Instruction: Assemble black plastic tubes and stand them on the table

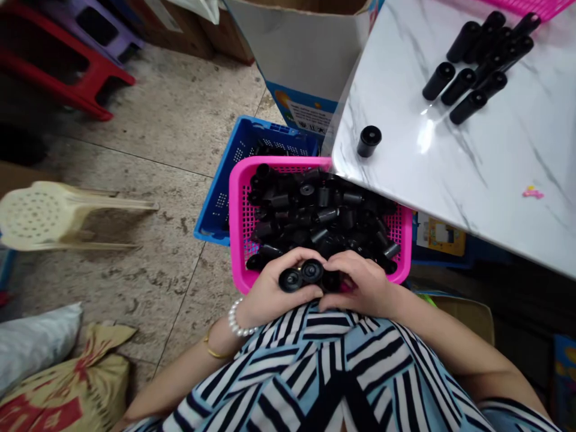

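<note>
My left hand (270,285) is closed around two short black plastic tubes (300,275) held side by side, their round, recessed ends facing up. From the other side, my right hand (366,285) grips another black piece (332,280), which looks like the same kind of tube and is partly covered by the fingers. Whether these pieces are joined cannot be told. Just beyond both hands is a pink plastic basket (238,225) heaped with many loose black tubes (321,213). A single black tube (369,141) stands upright on the table corner.
A white marbled table (405,162) juts in from the right, bearing a group of standing black tubes (468,107) and a small pink item (533,192). A blue crate (211,210) sits beside the basket, below a large carton (310,54). Plastic stools (33,216) and sacks are at left.
</note>
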A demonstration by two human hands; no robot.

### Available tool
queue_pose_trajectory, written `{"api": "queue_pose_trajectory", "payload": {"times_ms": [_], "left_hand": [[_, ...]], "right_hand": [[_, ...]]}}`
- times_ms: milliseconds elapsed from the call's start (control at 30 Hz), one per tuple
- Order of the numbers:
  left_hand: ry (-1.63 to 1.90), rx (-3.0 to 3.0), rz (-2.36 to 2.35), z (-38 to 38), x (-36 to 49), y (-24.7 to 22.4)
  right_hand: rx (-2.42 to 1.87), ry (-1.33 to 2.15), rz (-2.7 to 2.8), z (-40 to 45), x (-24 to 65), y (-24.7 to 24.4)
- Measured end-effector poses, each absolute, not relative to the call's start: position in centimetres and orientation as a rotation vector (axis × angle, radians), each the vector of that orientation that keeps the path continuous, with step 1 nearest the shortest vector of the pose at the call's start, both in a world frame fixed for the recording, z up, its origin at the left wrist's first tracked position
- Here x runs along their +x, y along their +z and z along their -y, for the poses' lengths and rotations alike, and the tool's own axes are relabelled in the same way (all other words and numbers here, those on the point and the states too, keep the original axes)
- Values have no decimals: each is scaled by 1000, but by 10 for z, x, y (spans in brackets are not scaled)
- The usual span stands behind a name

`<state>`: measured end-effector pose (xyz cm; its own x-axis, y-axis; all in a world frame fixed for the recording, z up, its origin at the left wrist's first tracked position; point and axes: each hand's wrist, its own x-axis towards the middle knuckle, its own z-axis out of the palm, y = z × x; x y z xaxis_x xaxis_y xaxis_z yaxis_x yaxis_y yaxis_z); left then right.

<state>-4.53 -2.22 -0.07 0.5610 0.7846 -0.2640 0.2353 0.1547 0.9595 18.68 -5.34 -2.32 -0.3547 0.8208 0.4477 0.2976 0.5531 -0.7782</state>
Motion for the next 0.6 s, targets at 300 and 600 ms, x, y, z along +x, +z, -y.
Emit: {"api": "queue_pose_trajectory", "payload": {"times_ms": [300, 600], "left_hand": [[606, 1105, -816, 17, -27, -4], [657, 1288, -804, 10, -10, -2]], "right_hand": [[-2288, 87, 2015, 43, 262, -30], [-2580, 400, 2391, -14, 252, -18]]}}
